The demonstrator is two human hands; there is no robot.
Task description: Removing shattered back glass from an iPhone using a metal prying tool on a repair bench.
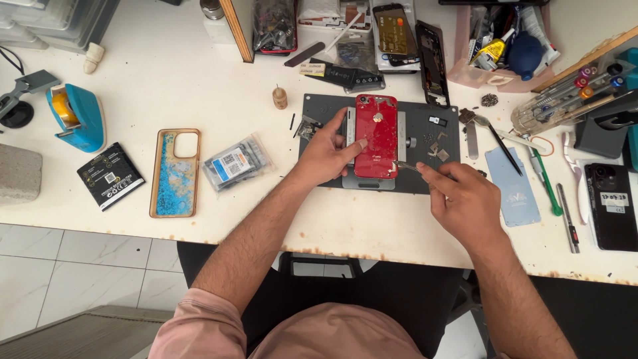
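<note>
Head view: left hand steadies the red phone on the desk; right hand, grip closed on tweezers, should probe its edge shallowly.

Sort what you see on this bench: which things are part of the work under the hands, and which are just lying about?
In use:
left hand steadying the red phone
right hand holding a thin metal tool at the phone's edge
grey work mat beneath

Lying about:
blue tape dispenser
glittery phone case
bagged part
black phone
light blue panel
</note>
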